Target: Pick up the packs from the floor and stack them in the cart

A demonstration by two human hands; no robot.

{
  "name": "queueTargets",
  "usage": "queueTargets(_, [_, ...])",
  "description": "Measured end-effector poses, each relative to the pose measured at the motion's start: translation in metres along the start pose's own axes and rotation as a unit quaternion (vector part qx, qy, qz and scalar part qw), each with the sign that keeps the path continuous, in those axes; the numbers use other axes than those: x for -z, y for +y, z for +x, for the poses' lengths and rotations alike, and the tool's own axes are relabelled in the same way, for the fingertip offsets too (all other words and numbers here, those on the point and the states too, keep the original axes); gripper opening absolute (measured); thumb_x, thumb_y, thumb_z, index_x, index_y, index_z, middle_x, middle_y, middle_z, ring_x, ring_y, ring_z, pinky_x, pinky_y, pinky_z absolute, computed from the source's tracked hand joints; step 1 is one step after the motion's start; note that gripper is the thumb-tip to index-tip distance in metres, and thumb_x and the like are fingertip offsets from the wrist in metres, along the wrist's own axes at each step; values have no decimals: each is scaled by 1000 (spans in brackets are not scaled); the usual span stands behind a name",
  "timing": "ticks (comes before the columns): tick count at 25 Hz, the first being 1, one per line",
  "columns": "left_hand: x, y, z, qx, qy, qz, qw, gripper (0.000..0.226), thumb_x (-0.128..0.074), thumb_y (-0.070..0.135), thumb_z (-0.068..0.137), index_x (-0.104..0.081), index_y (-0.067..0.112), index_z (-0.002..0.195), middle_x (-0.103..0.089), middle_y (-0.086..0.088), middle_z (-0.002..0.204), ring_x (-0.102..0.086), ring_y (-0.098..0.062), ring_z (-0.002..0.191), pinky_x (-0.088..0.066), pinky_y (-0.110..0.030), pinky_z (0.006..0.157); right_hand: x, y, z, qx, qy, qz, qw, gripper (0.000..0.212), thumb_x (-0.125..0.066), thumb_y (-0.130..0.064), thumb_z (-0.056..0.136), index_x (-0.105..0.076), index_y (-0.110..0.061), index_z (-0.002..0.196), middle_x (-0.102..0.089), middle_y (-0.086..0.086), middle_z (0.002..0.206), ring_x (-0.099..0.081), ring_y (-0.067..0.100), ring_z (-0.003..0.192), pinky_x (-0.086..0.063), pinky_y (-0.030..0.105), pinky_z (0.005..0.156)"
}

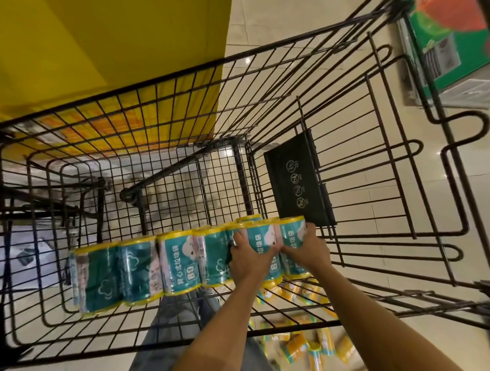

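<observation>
Both hands set the last packs into the cart's row.

The left hand [247, 258] curls round one teal pack [261, 237], and the right hand [305, 245] grips the end pack [291, 231] just beside it. The row [157, 266] runs leftward from them along the near wall of the cart [261, 51], long axes pointing away. Loose packs [296, 347] lie on the floor below (likely nearer the right hand).
</observation>
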State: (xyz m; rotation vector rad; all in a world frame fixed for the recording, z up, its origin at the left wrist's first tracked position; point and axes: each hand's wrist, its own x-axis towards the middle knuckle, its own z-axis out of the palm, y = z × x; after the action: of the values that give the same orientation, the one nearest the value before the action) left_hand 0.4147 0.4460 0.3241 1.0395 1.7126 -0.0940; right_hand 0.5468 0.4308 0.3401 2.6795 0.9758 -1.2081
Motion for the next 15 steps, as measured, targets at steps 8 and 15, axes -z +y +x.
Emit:
queueTargets(8, [8,1,0,-38,-25,-15,999,82,-71,57,73,-28,17,129,-47,-4,120,-52,-23,103,-42,-32,76,6,0,-3,1,-25,-24,999,74,-73,-37,80,-27,-14,134,-59,8,121,-62,26,106,-50,34,79])
queueTargets(15, [37,-1,-12,-124,-39,59,990,58,-65,43,85,-36,15,127,-51,-8,128,-52,-27,117,-45,-43,97,27,-3,-15,9,-9,-62,998,64,-69,-36,84,-33,-10,130,-61,12,119,-62,28,106,-54,42,86])
